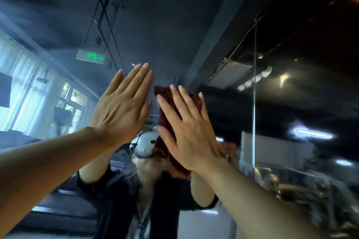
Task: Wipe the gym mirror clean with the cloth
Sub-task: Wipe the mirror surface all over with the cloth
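1. The left hand (pixel 121 103) lies flat against the gym mirror (pixel 194 25), fingers straight and close together, pointing up and slightly right. Its grip is fully open and holds nothing; only the palm and fingers touch the glass.
2. The right hand (pixel 186 128) sits just to the right of the left hand, near it but apart from it. Its fingers are straight and spread a little, so this grip is open too, and it presses the dark red cloth (pixel 167 114) flat against the mirror.
3. The cloth is bunched between the right palm and the glass. It shows above the fingertips, along the left edge of the hand, and below the wrist.
4. Both bare forearms reach up from the near bottom corners toward the middle of the mirror.
5. The mirror reflects the person's raised arms and dark top, directly behind the hands.
6. Up and to the left, the mirror reflects a green exit sign (pixel 91 57) hanging from a dark ceiling.
7. Bright windows (pixel 73 99) show in the reflection at far left.
8. A vertical seam (pixel 254 103) in the mirror runs to the right of the hands.
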